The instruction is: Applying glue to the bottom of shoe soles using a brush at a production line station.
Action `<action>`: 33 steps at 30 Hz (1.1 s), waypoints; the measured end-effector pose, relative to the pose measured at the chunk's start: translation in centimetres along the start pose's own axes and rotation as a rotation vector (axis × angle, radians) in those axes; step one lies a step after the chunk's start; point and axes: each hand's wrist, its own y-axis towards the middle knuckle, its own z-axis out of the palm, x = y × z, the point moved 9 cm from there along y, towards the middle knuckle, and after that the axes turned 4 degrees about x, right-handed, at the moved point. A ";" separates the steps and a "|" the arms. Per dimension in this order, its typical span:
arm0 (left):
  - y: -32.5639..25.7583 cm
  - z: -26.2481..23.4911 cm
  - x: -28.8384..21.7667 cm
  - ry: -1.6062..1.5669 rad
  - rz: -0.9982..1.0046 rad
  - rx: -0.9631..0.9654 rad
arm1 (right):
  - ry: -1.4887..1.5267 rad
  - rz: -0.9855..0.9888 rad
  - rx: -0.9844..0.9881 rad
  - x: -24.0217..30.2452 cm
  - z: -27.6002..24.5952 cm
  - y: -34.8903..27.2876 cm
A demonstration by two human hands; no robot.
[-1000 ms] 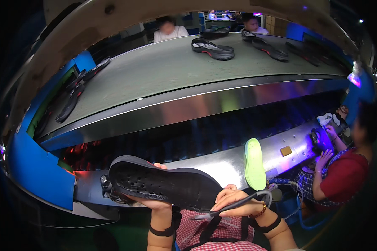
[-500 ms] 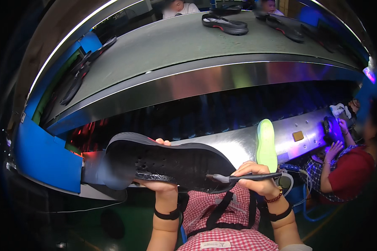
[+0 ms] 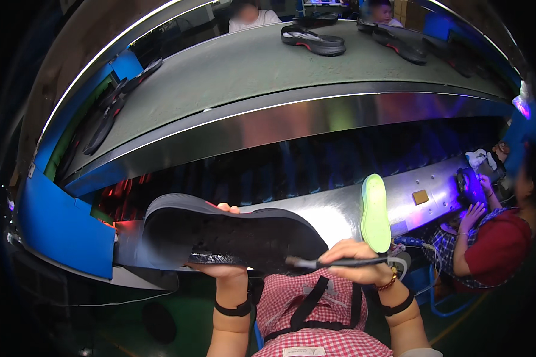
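A black shoe sole is held up in front of me, its hollow inner side facing me. My left hand grips it from below, with fingertips showing over its far edge. A wet-looking shiny patch lies along the sole's near edge by that hand. Between the fingers of my right hand is a brush with a dark handle. Its bristles lie over the inside of the sole at the right end; whether they touch is hard to tell.
A lime-green insole-shaped piece lies on the metal bench, with a small tan block farther right. Several black soles ride on the green conveyor belt beyond. At right a co-worker handles a dark shoe part.
The brush and my right hand have shifted slightly left along the sole. The sole has tilted a little in my left hand. The whole view has shifted slightly too.
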 end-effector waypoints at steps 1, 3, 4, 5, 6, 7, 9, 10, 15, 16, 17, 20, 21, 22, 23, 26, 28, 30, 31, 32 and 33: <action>-0.1 0.1 0.1 -0.042 -0.027 0.057 | 0.021 -0.004 0.069 0.1 0.8 -0.4; -0.4 -0.3 -0.1 -0.004 -0.043 -0.001 | 0.155 -0.042 0.133 0.7 1.2 -0.7; -0.6 -0.7 0.2 0.040 -0.055 -0.057 | 0.235 -0.056 0.155 0.5 0.8 -1.1; -0.5 -0.8 0.4 0.034 -0.070 -0.031 | 0.425 -0.043 0.113 -0.1 0.2 -1.3; -0.4 -0.9 1.0 -0.023 -0.102 -0.004 | 0.444 0.056 0.027 -1.6 -0.4 -1.6; -0.5 -0.8 1.4 -0.062 -0.124 0.016 | 0.249 0.042 -0.008 -2.0 -0.7 -1.3; -0.7 -1.2 1.1 -0.077 -0.140 0.063 | 0.137 0.121 -0.039 -3.5 -0.3 -0.5; -0.6 -1.3 1.0 -0.072 -0.143 0.089 | 0.214 0.218 -0.054 -4.6 0.2 -0.7; 0.1 -0.2 1.8 -0.144 -0.170 0.113 | 0.716 0.121 -0.135 -7.9 1.3 -1.7; 0.4 0.4 1.9 -0.135 -0.172 0.127 | 0.876 0.184 -0.149 -8.6 1.8 -1.9; 0.8 1.1 1.9 -0.125 -0.172 0.139 | 1.036 0.249 -0.160 -9.2 2.2 -2.0; 2.0 1.9 1.3 -0.056 -0.127 -0.110 | 1.230 0.229 -0.135 -8.9 2.7 -1.9; 2.2 0.8 0.0 -0.264 -0.098 0.010 | 1.306 0.196 -0.138 -8.8 3.0 -1.7; 2.5 0.2 -0.5 -0.154 -0.093 -0.055 | 1.302 0.200 -0.137 -8.6 3.4 -1.6; 2.8 0.9 -0.7 -0.093 -0.124 0.076 | 1.437 0.126 -0.117 -7.6 3.7 -1.4; 1.1 1.9 0.9 0.129 -0.061 0.088 | 1.593 0.055 -0.103 -7.1 4.8 -1.1; -1.5 2.3 3.3 0.339 -0.016 0.254 | 1.639 0.097 -0.099 -6.6 6.0 -0.4; -2.9 1.0 3.5 0.349 0.011 0.223 | 1.626 0.190 -0.163 -7.5 7.5 -0.2; -3.4 -0.1 3.8 0.341 -0.027 0.164 | 1.619 0.220 -0.179 -7.9 7.9 -0.3; -4.0 -1.2 4.0 0.333 -0.065 0.104 | 1.611 0.251 -0.197 -8.2 8.4 -0.5; -4.6 -2.3 4.1 0.324 -0.104 0.043 | 1.645 0.245 -0.209 -8.0 8.7 -0.7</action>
